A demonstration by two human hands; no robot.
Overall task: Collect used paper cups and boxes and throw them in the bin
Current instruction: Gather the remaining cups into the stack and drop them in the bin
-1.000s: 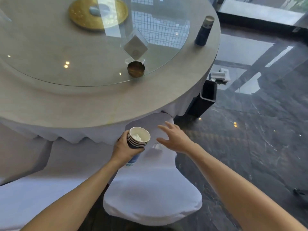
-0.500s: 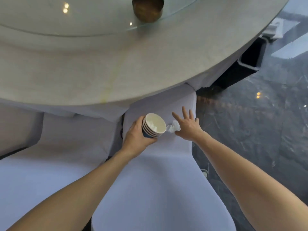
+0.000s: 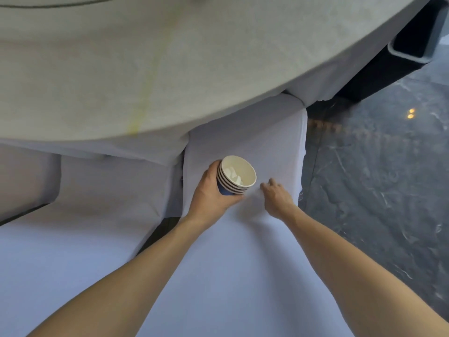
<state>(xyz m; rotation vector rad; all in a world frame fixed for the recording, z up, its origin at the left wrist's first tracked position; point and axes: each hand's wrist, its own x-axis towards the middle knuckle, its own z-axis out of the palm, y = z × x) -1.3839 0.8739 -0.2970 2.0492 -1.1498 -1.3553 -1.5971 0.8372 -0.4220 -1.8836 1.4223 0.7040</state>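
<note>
Left hand (image 3: 210, 190) is wrapped around a nested stack of paper cups (image 3: 237, 175), rims tilted up and to the right, crumpled white paper visible inside the top cup; the stack is held above the white-covered chair (image 3: 243, 276), just below the round table's edge (image 3: 170, 81). Right hand (image 3: 277, 197) is down on the chair cover just right of the stack, fingers curled under; whether they pinch anything cannot be told. Dark bin (image 3: 398, 57) stands on the floor at upper right, well apart.

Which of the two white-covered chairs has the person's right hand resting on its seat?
The chair on the right, beside the dark floor; the right hand presses its seat. The left chair is untouched.
</note>
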